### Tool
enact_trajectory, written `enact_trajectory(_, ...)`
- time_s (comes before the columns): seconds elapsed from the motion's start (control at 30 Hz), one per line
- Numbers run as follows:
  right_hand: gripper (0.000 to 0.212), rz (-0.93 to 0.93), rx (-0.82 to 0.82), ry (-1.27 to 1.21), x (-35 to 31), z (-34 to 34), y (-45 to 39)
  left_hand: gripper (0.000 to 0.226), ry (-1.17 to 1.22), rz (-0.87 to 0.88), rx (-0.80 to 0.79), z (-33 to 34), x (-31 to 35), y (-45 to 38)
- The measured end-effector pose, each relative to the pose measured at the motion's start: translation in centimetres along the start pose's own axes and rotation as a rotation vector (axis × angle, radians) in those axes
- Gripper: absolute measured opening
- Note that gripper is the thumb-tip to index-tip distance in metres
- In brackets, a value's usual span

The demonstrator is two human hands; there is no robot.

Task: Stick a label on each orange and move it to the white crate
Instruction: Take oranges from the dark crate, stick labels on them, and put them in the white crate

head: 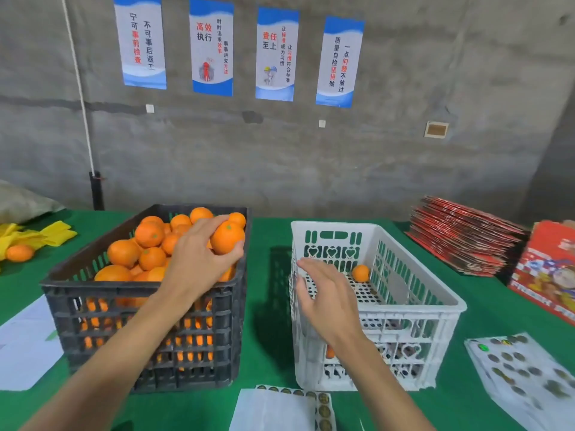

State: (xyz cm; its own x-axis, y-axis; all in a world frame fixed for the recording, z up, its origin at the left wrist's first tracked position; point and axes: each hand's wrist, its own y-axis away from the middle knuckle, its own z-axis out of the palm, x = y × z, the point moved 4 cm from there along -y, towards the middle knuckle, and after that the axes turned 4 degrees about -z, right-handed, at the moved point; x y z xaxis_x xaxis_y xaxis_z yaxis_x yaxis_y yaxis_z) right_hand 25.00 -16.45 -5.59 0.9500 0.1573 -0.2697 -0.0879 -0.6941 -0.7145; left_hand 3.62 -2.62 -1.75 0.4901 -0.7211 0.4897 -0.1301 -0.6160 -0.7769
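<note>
The left hand (pixel 199 259) grips an orange (pixel 227 237) atop the black crate (pixel 149 337) (the supply), while the right hand (pixel 326 297) hovers open-fingered over the white crate (pixel 429 284), probably free for labelling.

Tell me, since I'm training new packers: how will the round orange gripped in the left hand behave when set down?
The round orange looks smooth and firm, so the left hand likely holds it easily. Being round, it will probably roll on the white plastic crate's flat floor.

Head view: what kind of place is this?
Probably a fruit packing room: a black crate full of oranges, a white crate beside it, sticker sheets on the green table, workplace slogan posters on bare concrete.
</note>
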Motion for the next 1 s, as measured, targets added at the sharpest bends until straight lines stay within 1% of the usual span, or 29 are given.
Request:
enact_trajectory(0.07,0.030,-0.073,-0.007,-0.029,-1.0,-0.2,1.5,0.055,0.138,0.090,0.047,-0.9,1.7,3.6)
enact_trajectory(0.1,0.029,-0.100,-0.018,-0.045,-1.5,0.0,2.4,0.056,0.166,0.124,0.057,-1.2,2.3,5.4)
enact_trajectory(0.17,0.028,-0.094,-0.068,-0.091,-2.0,0.9,4.3,0.056,0.113,0.209,0.044,-1.1,3.2,9.2)
enact_trajectory(0.23,0.031,-0.031,-0.173,-0.154,-2.0,2.3,6.4,0.053,0.006,0.304,0.007,-0.3,3.3,13.1)
enact_trajectory(0.3,0.034,0.031,-0.291,-0.192,-1.7,4.0,8.6,0.053,-0.049,0.313,-0.079,1.1,2.6,16.7)
enact_trajectory(0.37,0.033,0.065,-0.375,-0.200,-1.3,5.3,10.8,0.055,-0.038,0.207,-0.203,2.6,1.5,19.9)
enact_trajectory(0.5,0.021,0.113,-0.518,-0.232,-0.9,7.4,15.5,0.062,0.080,-0.226,-0.430,5.1,-1.4,25.6)
enact_trajectory(0.57,0.027,0.114,-0.611,-0.210,-0.3,8.5,17.9,0.063,0.124,-0.367,-0.484,6.1,-2.1,27.6)
enact_trajectory(0.63,0.035,0.150,-0.686,-0.247,0.4,9.1,19.9,0.062,0.189,-0.479,-0.480,6.6,-2.5,28.6)
enact_trajectory(0.7,0.049,0.197,-0.724,-0.314,1.0,9.4,21.5,0.062,0.219,-0.562,-0.459,6.8,-3.0,28.9)
enact_trajectory(0.77,0.063,0.222,-0.720,-0.359,1.6,9.6,22.3,0.063,0.214,-0.602,-0.457,6.9,-3.5,29.0)
enact_trajectory(0.8,0.066,0.229,-0.713,-0.377,1.9,9.7,22.6,0.062,0.218,-0.629,-0.451,6.9,-3.8,29.1)
enact_trajectory(0.83,0.066,0.232,-0.700,-0.387,2.1,9.9,22.7,0.062,0.228,-0.659,-0.443,6.8,-3.9,29.3)
enact_trajectory(0.9,0.060,0.221,-0.665,-0.377,2.4,10.2,22.7,0.060,0.255,-0.701,-0.431,6.8,-4.0,29.6)
enact_trajectory(1.0,0.050,0.164,-0.639,-0.346,2.4,10.4,22.2,0.059,0.270,-0.716,-0.427,6.9,-4.0,30.0)
